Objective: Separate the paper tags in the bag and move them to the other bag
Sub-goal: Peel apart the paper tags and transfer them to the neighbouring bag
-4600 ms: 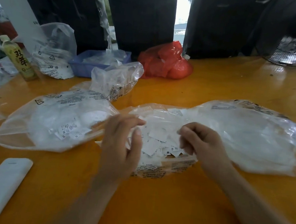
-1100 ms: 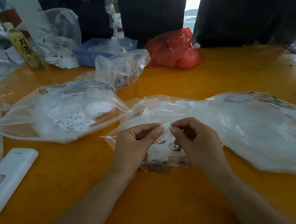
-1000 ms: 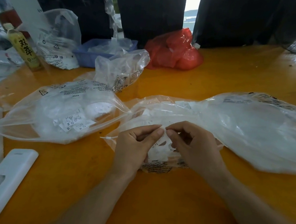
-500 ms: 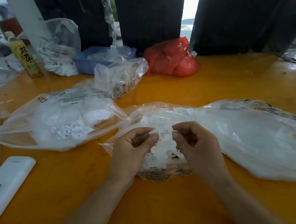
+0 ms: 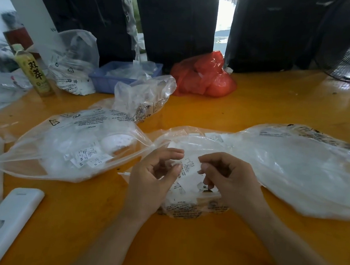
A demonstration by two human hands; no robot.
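Packing workshop: tag-filled bags (image 5: 79, 144), table (image 5: 258, 106)

A glossy orange desk (image 5: 268, 111) carries everything. Under both grips lies a clear bag of paper tags (image 5: 294, 171), stretching off right of the right grip (image 5: 230, 180). Left of the left grip (image 5: 150, 179) rests a second clear bag (image 5: 66, 143), and nearer the camera on that side a white remote (image 5: 5, 225). Beyond the grips sit a smaller crumpled bag (image 5: 145, 99), a blue tray (image 5: 110, 79), a red bag (image 5: 205, 77) and a bottle (image 5: 33, 71).
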